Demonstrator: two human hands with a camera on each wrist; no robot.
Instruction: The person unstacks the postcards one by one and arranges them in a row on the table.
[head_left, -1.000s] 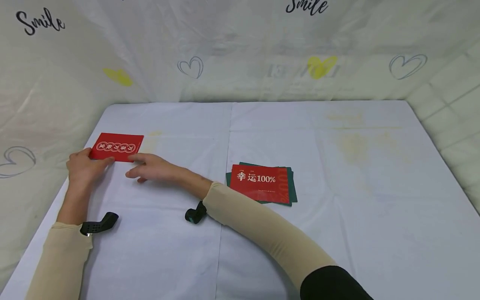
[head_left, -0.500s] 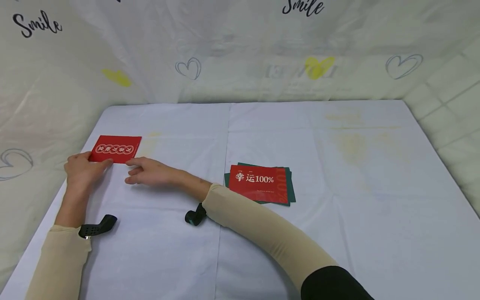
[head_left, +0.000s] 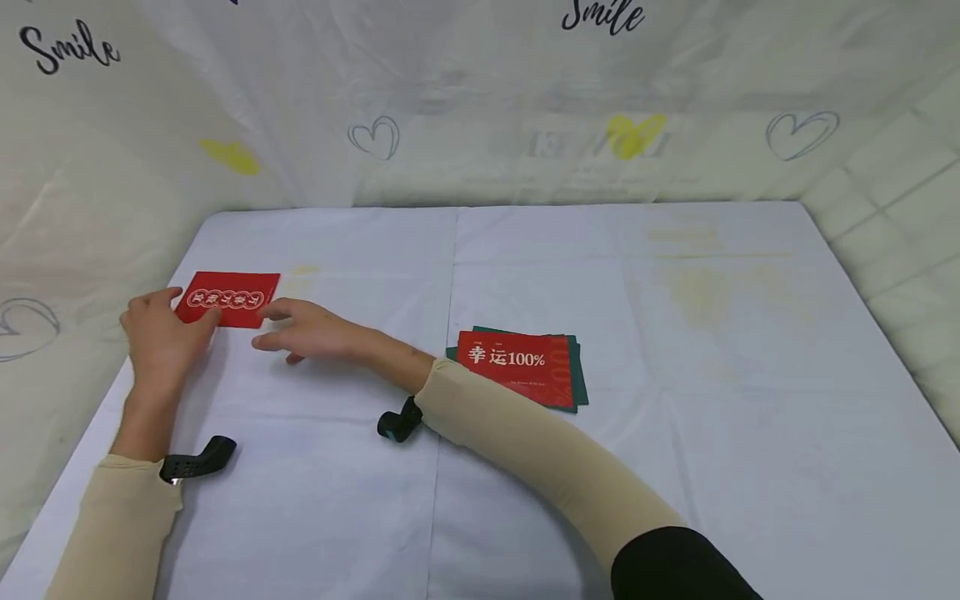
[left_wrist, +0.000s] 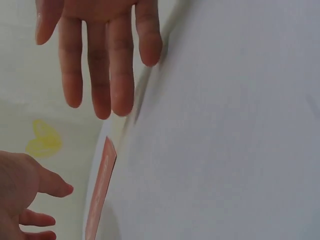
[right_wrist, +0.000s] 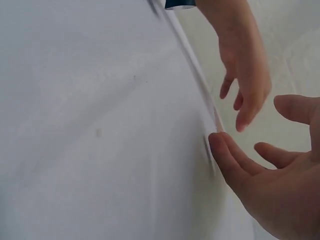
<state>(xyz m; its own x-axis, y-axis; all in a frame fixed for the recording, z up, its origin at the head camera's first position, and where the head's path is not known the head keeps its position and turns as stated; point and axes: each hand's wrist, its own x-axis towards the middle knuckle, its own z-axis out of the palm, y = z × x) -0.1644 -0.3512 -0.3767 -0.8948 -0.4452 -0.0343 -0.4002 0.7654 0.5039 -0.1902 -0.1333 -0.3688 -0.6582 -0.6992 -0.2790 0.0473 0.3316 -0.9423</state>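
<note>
A red card (head_left: 228, 298) with pale characters in linked rings lies flat at the left of the white table. My left hand (head_left: 165, 337) is over its left edge, thumb and index finger spread apart. By the card's near right corner is my right hand (head_left: 311, 333), its fingers extended. In the left wrist view, left hand (left_wrist: 25, 192) and right hand (left_wrist: 102, 55) both appear apart from the card (left_wrist: 101, 185), and neither holds anything. The right wrist view shows loosely bent right-hand fingers (right_wrist: 232, 160); the card there is almost entirely hidden.
Mid-table, a red card (head_left: 517, 362) printed "100%" lies on green cards (head_left: 581, 385), partly hidden by my right sleeve (head_left: 555, 450). A cloth-covered white table (head_left: 712, 467) meets a printed pale sheet (head_left: 465, 83) behind. Each wrist carries a black device.
Both hands have risen slightly from the red card's edges, and the right fingers have spread more. The card keeps its place on the table; the view has shifted a little.
</note>
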